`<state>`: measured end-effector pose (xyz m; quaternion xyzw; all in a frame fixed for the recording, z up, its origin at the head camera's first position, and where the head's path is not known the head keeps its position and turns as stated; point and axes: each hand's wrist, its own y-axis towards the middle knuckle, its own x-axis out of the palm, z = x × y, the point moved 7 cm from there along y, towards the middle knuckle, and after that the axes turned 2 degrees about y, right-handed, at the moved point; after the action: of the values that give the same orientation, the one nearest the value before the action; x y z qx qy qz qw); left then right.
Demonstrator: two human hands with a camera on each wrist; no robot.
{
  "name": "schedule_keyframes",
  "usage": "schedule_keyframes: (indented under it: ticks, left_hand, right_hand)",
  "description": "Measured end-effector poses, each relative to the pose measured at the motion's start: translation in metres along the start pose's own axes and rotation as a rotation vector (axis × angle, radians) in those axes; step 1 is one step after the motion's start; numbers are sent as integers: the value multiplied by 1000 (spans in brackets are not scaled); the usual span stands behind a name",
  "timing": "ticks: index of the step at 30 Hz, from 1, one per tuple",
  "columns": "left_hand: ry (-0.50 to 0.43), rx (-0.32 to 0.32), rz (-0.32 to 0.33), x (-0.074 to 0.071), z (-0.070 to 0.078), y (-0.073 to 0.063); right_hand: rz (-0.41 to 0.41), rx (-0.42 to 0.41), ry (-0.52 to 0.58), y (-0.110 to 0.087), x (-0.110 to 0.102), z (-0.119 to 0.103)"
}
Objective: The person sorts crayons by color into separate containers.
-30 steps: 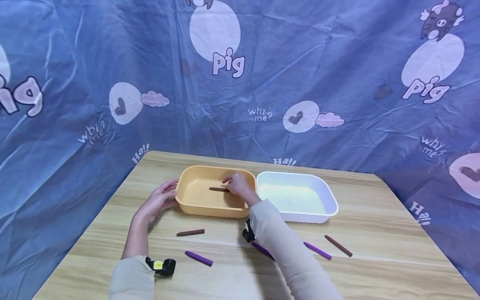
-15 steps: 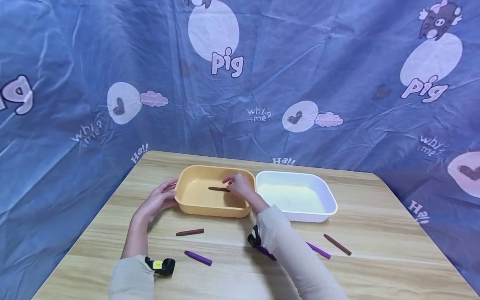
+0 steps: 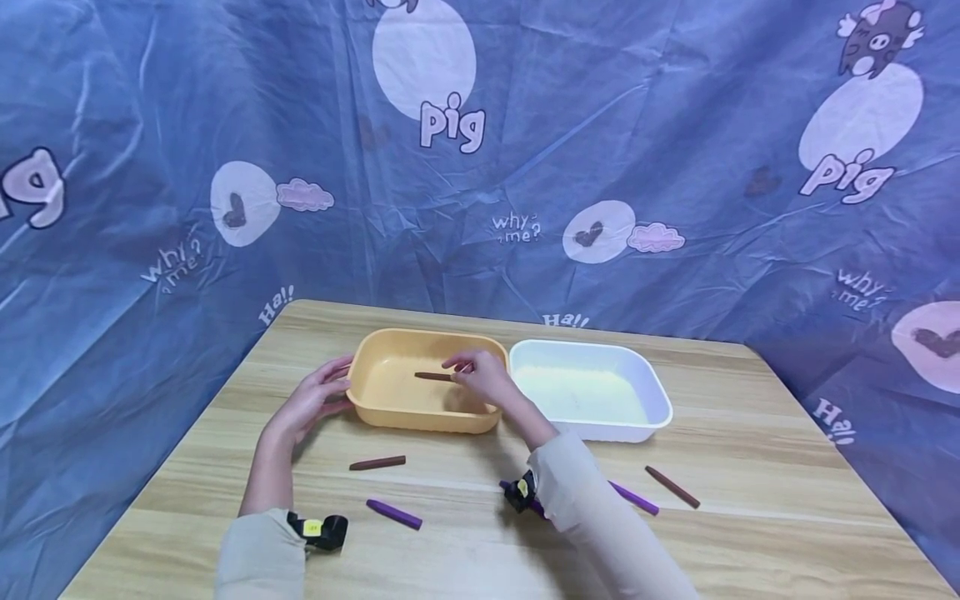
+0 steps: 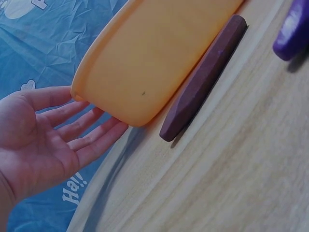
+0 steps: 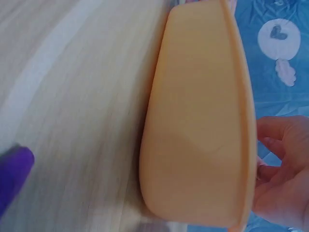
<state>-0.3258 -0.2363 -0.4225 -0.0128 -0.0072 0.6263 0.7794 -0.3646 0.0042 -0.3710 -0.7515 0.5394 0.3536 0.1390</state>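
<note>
My left hand (image 3: 307, 406) rests its nearly straight, spread fingers against the left end of an orange plastic bin (image 3: 423, 419). In the left wrist view, the left fingertips touch the bin's rim and lower corner. My right hand (image 3: 487, 379) reaches over the bin's right half, thumb and fingers at the right end of a brown crayon (image 3: 432, 376). That crayon end is hidden by the fingers, which seem to pinch it. The bin's wall hides part of the right hand (image 5: 285, 169) in the right wrist view.
A white bin (image 3: 592, 432) stands right beside the orange one. On the wooden table (image 3: 450, 550) lie two brown crayons (image 3: 377, 462) (image 3: 672, 487) and several purple crayons (image 3: 393, 514) (image 3: 633, 497), one partly behind the right wrist camera (image 3: 521, 492). A blue printed cloth (image 3: 420, 242) hangs behind.
My right forearm has swung right, and the right hand has tilted a little, its fingers staying by the brown crayon. The left hand keeps its place on the orange bin.
</note>
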Motion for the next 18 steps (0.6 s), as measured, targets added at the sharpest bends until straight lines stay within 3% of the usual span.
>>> schedule_keyframes:
  ticks: [10,18]
  left_hand:
    - [6,0,0,-1,0,0]
    - [3,0,0,0,0,0]
  right_hand:
    - [-9,-119,6,-23,2,-23]
    - [-65,-181,58,-45,14,-40]
